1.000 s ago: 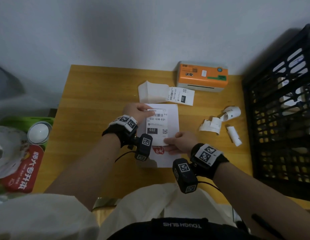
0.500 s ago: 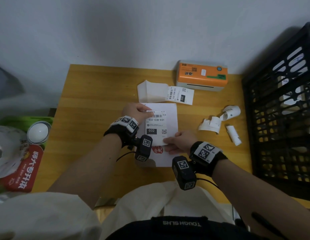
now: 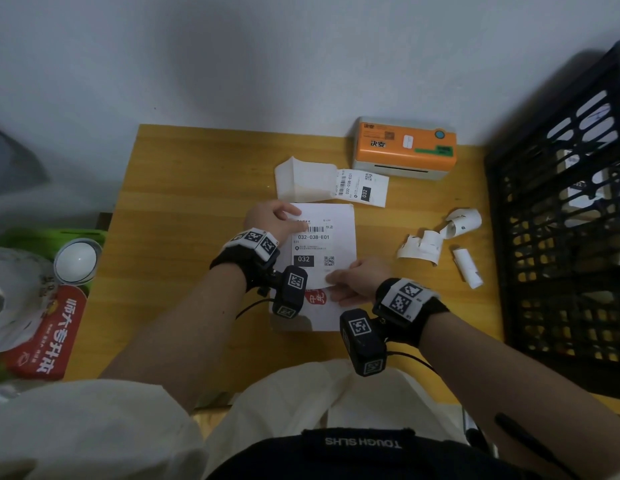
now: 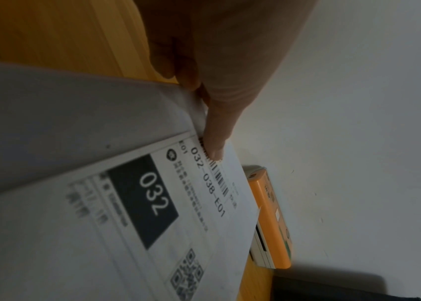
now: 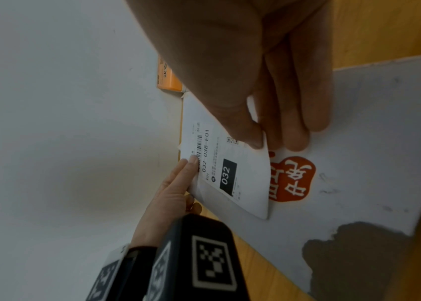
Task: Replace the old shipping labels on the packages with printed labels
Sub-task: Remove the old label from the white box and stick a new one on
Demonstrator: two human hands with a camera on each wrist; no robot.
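Observation:
A flat white package (image 3: 340, 216) with a red logo (image 5: 291, 179) lies in the middle of the wooden table (image 3: 183, 202). A printed label (image 3: 313, 242) marked 032-038-E01 lies over its far half. My left hand (image 3: 296, 220) rests straight fingertips on the label's far left corner by the barcode (image 4: 219, 179). My right hand (image 3: 332, 282) pinches the label's near right corner, thumb on top and fingers beneath. In the right wrist view the label's (image 5: 229, 173) near edge curls up off the package (image 5: 358, 142).
An orange label printer (image 3: 405, 147) stands at the back with a second printed label (image 3: 362, 187) and blank backing (image 3: 301, 181) in front. Curled paper scraps (image 3: 440, 237) lie right of the package. A black crate (image 3: 561, 220) walls the right side. Packets (image 3: 45, 334) sit off the left edge.
Both hands stay at the same corners of the label; no clear movement shows.

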